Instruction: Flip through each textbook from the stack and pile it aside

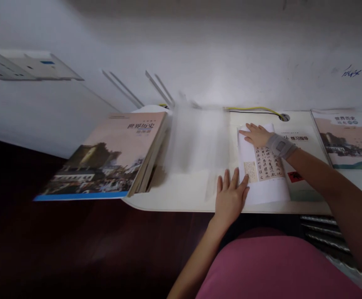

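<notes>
My right hand lies flat with fingers spread on the upper part of a white page printed with Chinese calligraphy. A grey band wraps that wrist. Beneath the page, on its right, shows a pale book cover with a red label. My left hand is open, its fingers stretched out near the page's lower left edge; whether they touch it I cannot tell. Left of both hands is a blurred, whitish, see-through sheet; its kind cannot be made out.
A stack of books topped by a pink history atlas overhangs the left end of the white table. Another history book lies at the right. A yellow cable runs along the wall to a hole. A socket panel is on the wall.
</notes>
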A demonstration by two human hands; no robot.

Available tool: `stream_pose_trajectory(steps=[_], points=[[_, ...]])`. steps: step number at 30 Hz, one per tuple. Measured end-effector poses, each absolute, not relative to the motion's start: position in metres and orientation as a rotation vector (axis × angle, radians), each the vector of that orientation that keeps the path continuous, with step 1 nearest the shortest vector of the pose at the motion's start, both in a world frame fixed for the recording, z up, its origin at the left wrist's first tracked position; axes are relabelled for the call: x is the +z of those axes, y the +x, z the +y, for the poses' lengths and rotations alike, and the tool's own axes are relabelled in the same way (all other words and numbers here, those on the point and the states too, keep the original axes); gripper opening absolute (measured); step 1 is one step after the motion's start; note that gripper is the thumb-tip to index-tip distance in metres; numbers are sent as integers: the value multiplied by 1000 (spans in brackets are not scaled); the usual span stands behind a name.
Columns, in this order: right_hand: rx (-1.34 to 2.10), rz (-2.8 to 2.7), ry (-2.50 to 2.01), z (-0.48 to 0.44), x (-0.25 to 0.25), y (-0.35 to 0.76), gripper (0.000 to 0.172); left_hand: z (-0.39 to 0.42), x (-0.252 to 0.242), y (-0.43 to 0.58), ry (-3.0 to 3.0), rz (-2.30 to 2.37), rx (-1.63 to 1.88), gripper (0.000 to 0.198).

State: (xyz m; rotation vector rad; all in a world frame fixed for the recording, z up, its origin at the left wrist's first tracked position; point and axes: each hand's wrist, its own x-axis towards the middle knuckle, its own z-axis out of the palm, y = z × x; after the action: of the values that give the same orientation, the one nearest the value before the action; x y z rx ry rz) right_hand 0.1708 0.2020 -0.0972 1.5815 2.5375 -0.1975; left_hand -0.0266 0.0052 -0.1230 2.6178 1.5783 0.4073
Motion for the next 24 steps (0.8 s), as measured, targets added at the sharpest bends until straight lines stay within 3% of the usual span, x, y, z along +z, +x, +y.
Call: stream_pose_trajectory(steps=[10,16,21,24], points=[[-163,2671,1390,178,-105,174,67,13,-124,-26,2629,1656,395,45],[-156,2600,1464,187,-97,180,64,13,-131,-31,2594,1618,480,46],[145,2682,1469,125,-85,160,48,14,-135,-32,2512,1606,628,42],[158,2824,1281,75,-87,155,57,14,-139,-33,2456,1572,740,43]])
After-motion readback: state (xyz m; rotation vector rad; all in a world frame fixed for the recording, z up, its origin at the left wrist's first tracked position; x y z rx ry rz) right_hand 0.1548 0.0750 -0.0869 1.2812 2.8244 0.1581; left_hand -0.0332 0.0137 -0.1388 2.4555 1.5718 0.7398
